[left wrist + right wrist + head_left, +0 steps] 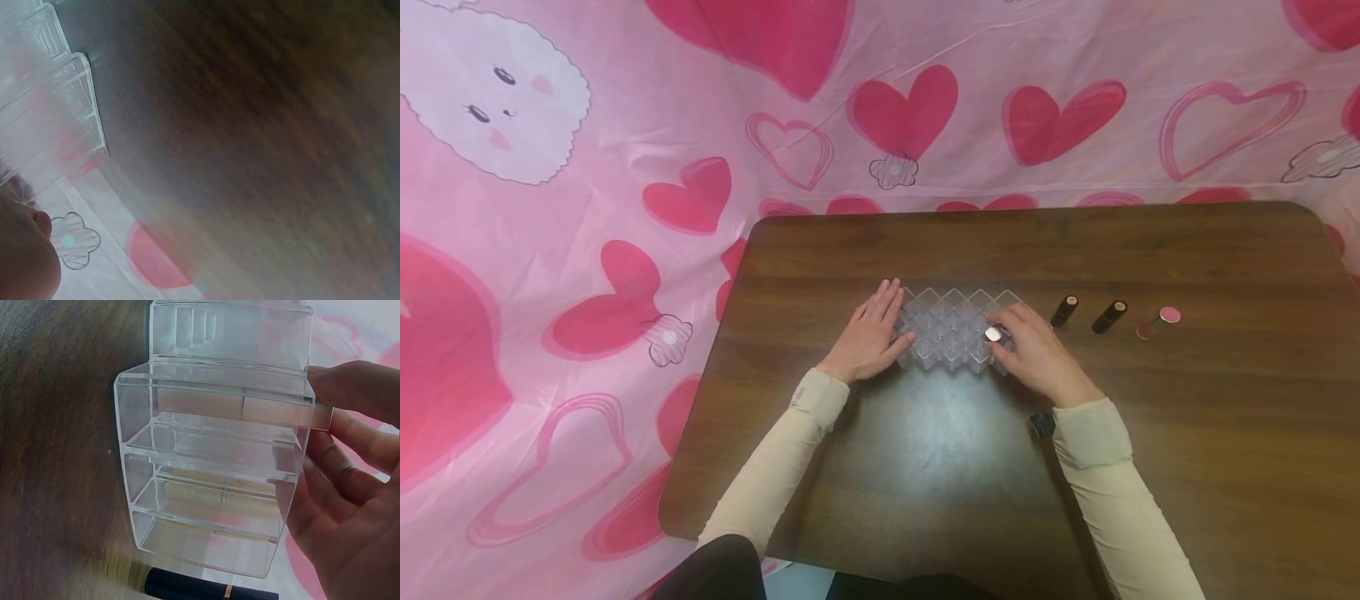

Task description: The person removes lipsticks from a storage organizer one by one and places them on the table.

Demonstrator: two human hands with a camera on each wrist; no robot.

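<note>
A clear plastic organizer (951, 329) with diamond-shaped compartments stands on the table. At its left end, my left hand (871, 333) rests with straight fingers along the side; only part of this hand (25, 256) shows in the left wrist view. My right hand (1033, 350) is at the right end, pinching a lipstick tube with a shiny silvery end (993, 333). Through the clear wall in the right wrist view, the pinkish-gold lipstick tube (200, 403) lies along the inside of a compartment, its outer end between the thumb and fingers of the right hand (356, 481).
Right of the organizer stand two black lipstick tubes (1064, 311) (1109, 317) and a tube with a pink top (1168, 315). A small dark object (1042, 425) sits by the right cuff. Heart-printed cloth (910, 108) hangs behind the wooden table (880, 492).
</note>
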